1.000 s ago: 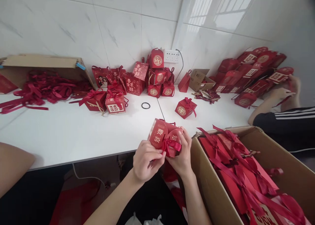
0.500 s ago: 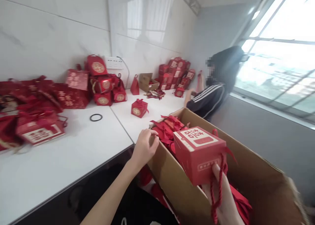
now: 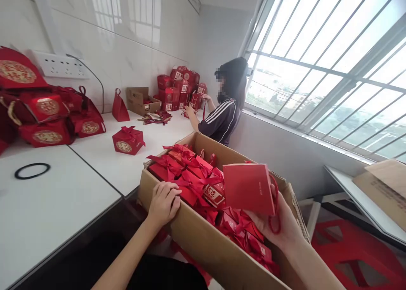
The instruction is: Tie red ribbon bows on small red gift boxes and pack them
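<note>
In my right hand (image 3: 282, 224) is a red gift box (image 3: 245, 187) with a twisted red rope handle, held over a large cardboard carton (image 3: 203, 243). A plain red side of it faces me, and my thumb reaches under its lower edge. My left hand (image 3: 164, 203) grips the near left rim of the carton, fingers curled over the edge. Inside the carton lie several red gift boxes (image 3: 190, 182) tied with red ribbon bows. One of these, a box with a cream label (image 3: 214, 194), sits just left of the held box.
A hexagonal red box (image 3: 128, 141) and a black ring (image 3: 32, 170) lie on the white table (image 3: 63, 222). Red boxes (image 3: 47, 120) are stacked at left. Beyond the carton, a co-worker (image 3: 222, 112) handles red boxes. A red stool (image 3: 358, 252) stands at lower right.
The view has swung right. My right hand has turned the gift box, so its labelled top no longer shows. My left hand has closed over the carton's rim.
</note>
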Demonstrator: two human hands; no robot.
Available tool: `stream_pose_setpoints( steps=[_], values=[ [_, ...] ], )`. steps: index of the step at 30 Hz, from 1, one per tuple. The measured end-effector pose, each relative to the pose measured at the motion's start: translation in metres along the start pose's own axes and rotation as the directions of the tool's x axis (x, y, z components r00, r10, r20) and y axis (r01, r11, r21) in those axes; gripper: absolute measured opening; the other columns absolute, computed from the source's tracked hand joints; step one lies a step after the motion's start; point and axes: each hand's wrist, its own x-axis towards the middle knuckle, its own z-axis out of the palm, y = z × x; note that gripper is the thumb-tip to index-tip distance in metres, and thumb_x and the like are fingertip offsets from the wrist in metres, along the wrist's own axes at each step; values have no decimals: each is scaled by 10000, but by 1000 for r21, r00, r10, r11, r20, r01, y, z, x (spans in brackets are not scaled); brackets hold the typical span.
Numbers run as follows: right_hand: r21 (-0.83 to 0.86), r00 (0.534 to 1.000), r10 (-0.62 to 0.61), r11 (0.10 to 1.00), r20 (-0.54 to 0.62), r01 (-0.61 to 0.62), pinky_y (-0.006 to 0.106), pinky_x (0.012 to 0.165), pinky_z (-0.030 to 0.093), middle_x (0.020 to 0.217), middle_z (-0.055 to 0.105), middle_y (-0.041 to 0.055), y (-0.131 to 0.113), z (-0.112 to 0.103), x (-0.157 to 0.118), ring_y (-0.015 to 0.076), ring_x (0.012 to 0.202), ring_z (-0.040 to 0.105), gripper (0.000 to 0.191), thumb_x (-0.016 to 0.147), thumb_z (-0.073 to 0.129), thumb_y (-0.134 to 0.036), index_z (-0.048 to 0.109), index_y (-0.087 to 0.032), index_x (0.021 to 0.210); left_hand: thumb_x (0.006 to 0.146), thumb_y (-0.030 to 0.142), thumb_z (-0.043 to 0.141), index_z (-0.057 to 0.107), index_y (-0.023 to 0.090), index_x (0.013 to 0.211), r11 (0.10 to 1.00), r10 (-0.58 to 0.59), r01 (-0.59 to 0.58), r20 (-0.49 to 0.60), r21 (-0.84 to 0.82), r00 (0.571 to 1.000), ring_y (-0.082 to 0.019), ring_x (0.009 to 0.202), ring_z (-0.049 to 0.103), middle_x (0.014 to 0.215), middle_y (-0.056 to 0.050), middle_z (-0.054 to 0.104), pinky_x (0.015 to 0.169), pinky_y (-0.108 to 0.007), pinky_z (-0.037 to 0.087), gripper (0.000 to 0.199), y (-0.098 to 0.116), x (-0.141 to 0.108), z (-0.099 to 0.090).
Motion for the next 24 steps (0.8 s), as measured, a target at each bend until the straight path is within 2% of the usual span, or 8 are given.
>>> stream_pose_setpoints(
  steps=[2,5,7,10,13,17,21,24],
  values=[
    [-272,960,-277,927,-41,257,406,841,495,952,648,26,2,-11,14,226,920,601,405,670,630,-506,561,-249,975,825,207,370,528,168,783,998,-11,10,8,64,1000,-220,881,517,867,-85,596,860,-388,353,168,1,1,0],
    [-687,752,-645,487,134,540,452,945,401,1083,541,58,6,-22,25,250,1028,521,593,590,718,-418,473,-230,1096,828,247,358,503,165,780,991,-47,43,32,131,998,-238,893,512,885,-101,592,862,-403,345,173,2,0,-1],
    [-763,628,-692,173,356,623,478,962,369,1164,445,89,13,-25,22,274,1094,457,629,595,713,-385,435,-218,1134,831,248,354,496,165,788,990,-61,54,48,132,997,-236,896,512,890,-99,592,868,-405,340,171,3,-1,-1],
    [-709,546,-612,-35,572,704,476,904,419,1195,348,119,34,-23,10,296,1108,428,652,621,679,-375,379,-214,1177,834,243,346,489,163,795,992,-76,69,58,110,995,-236,902,512,892,-99,591,870,-410,333,169,3,-3,-1],
    [-771,680,-457,-19,573,637,453,864,467,1203,305,121,60,-20,4,289,1109,439,662,644,661,-323,324,-234,1206,830,237,337,484,170,788,991,-97,91,52,96,994,-239,899,510,888,-97,591,867,-416,329,167,5,-3,-1],
    [-856,870,-177,169,461,488,427,892,473,1265,262,121,81,-16,11,265,1194,384,645,692,593,-276,288,-254,1260,818,218,342,490,171,785,990,-121,117,45,79,992,-236,900,511,889,-97,591,880,-418,326,158,8,-3,-1],
    [-836,895,-112,322,433,444,419,968,412,1291,294,107,87,-16,17,230,1258,337,615,741,527,-273,279,-263,1304,817,220,350,503,172,794,990,-129,127,47,56,990,-228,905,516,891,-92,598,886,-411,331,163,10,-3,-3],
    [-818,870,-45,321,491,478,432,993,374,1347,300,136,84,-22,17,242,1293,304,627,807,461,-367,222,-228,1370,819,221,345,514,172,799,990,-136,134,40,36,990,-222,907,521,891,-89,604,891,-408,333,177,11,-2,-3]
  ],
)
